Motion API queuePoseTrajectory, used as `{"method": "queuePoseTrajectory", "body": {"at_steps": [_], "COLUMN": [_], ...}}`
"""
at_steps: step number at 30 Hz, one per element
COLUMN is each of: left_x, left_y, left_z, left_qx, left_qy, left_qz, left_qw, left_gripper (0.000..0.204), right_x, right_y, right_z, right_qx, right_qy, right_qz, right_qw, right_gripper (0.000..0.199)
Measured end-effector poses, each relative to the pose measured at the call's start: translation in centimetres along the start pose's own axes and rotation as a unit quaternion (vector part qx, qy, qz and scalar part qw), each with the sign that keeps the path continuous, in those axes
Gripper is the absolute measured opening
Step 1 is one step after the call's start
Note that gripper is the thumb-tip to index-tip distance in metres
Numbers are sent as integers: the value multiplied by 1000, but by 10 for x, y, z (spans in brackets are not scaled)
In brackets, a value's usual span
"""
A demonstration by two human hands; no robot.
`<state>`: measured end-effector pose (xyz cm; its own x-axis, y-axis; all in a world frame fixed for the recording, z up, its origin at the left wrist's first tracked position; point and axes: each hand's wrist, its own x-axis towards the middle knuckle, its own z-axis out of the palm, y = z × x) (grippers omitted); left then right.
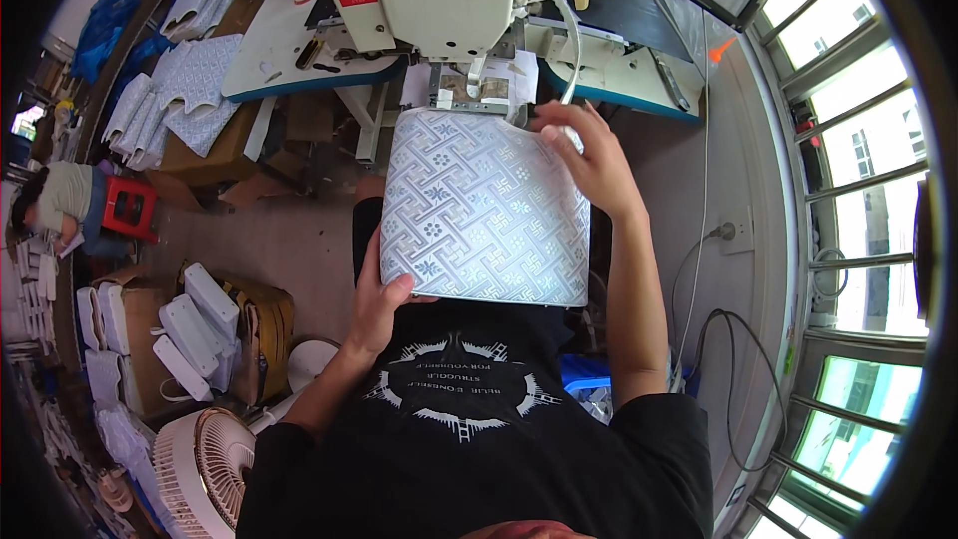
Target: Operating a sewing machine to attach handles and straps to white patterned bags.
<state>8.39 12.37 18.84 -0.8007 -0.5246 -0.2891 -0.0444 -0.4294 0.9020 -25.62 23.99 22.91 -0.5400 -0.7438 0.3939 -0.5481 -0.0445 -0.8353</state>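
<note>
A patterned fabric piece (484,210), pale grey-blue with a geometric and floral print, spans the space between my lap and the machine. Its far edge lies at the metal plate and clamp of a white industrial sewing machine (446,0). My left hand (381,297) is closed on the piece's near left corner, thumb on top and the other fingers hidden underneath. Over the far right corner, my right hand (591,148) is raised with thumb and fingers apart, holding nothing I can see. Its fingertips are a little blurred beside the machine's plate.
Stacks of similar patterned pieces (180,100) lie at the far left. White padded pieces (190,329) lean by a box near a fan (205,454). Small tools rest on the machine table (279,50). Another person (65,200) bends beside a red stool (130,205). Cables hang along the right wall.
</note>
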Motion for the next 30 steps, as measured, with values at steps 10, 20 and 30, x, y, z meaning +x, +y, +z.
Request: {"method": "queuePoseTrajectory", "body": {"at_steps": [10, 20, 30], "left_x": [-5, 35, 41], "left_y": [-5, -72, -78], "left_z": [31, 7, -2], "left_qx": [2, 27, 61], "left_qy": [-110, -136, -94], "left_qz": [-41, -7, -11], "left_qw": [993, 990, 994], "left_gripper": [103, 112, 122], "right_x": [-45, 133, 164], "right_y": [0, 273, 315], "right_z": [-69, -143, -157], "right_qx": [-94, -525, -563], "right_qy": [-194, 70, -64], "right_qz": [110, 74, 50], "right_qw": [970, 845, 822], "right_gripper": [23, 32, 32]}}
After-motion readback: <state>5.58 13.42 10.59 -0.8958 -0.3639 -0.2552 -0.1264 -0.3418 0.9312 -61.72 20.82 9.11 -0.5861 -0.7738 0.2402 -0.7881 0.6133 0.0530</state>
